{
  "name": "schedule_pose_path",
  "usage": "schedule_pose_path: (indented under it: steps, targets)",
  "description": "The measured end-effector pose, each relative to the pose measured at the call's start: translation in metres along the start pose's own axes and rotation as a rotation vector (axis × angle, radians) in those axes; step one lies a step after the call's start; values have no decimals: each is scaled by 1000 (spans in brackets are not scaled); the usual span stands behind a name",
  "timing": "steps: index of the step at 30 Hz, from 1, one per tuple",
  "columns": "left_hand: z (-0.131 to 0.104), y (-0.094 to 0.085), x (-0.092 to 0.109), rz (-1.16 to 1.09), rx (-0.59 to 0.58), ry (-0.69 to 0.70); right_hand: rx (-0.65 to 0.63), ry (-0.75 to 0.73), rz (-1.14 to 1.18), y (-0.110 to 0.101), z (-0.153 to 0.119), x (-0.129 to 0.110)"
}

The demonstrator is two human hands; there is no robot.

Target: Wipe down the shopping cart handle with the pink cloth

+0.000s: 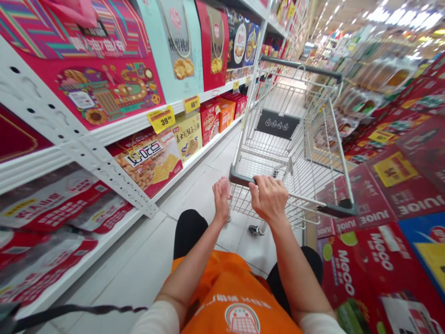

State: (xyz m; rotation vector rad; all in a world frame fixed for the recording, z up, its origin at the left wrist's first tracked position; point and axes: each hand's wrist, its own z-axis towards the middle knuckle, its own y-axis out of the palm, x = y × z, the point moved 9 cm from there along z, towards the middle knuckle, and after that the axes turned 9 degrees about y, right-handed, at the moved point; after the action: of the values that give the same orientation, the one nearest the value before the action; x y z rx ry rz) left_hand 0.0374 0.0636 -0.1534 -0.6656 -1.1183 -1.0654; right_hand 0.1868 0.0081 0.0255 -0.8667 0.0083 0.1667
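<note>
A wire shopping cart [278, 144] with grey plastic corner pieces stands in front of me, its near end toward my body. My right hand [269, 197] is closed over the near top rail, beside the left corner piece [241, 177]. Left of that corner, my left hand [221, 199] is loosely curled with the fingers together, and I see nothing in it. Whether it touches the cart's side cannot be told. The cart's basket shows bare wire, with a dark panel [278, 124] toward its far end.
White shelving [121, 183] with boxed snacks and yellow price tags [162, 119] runs along the left. Stacked red drink cartons [368, 260] crowd the cart's right side. Pale floor tiles [194, 190] lie between shelf and cart. A dark strap [79, 310] crosses the lower left.
</note>
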Motion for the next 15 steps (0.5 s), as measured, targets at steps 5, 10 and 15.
schedule_pose_path:
  steps: [5, 10, 15]
  targets:
    - [-51, 10, 33, 81, -130, 280, 137, -69, 51, 9, 0, -5]
    - [-60, -25, 56, 145, 151, 399, 239, -93, 59, -2, -9, 10]
    - [-18, 19, 123, 243, -285, 638, 258, -114, 64, -17, -18, 19]
